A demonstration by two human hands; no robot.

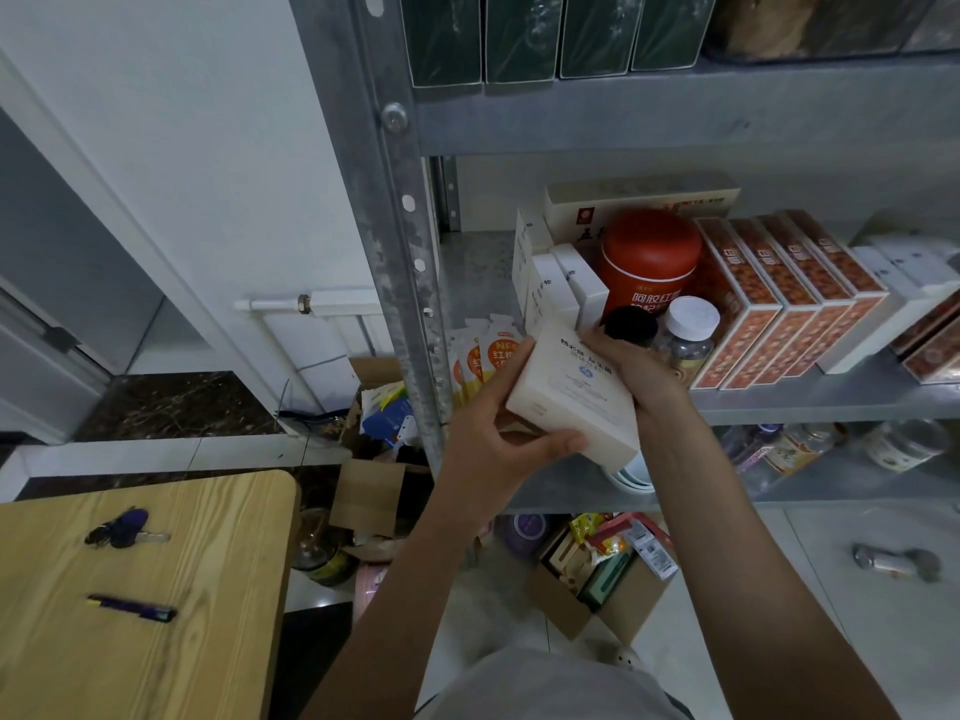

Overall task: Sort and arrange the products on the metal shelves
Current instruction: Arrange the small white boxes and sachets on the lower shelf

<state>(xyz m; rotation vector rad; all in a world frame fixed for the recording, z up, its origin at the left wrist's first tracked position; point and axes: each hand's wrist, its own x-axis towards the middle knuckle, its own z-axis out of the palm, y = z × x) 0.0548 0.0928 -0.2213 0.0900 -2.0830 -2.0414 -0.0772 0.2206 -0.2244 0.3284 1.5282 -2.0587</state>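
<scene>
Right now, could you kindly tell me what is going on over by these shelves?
A person is holding a white box in both hands, tilted, in front of the middle metal shelf. The left hand grips its lower left side and the right hand its upper right edge. It is not yet set down. Behind it on the shelf stand small white boxes, a red jar, a white-capped bottle and a row of orange boxes.
</scene>
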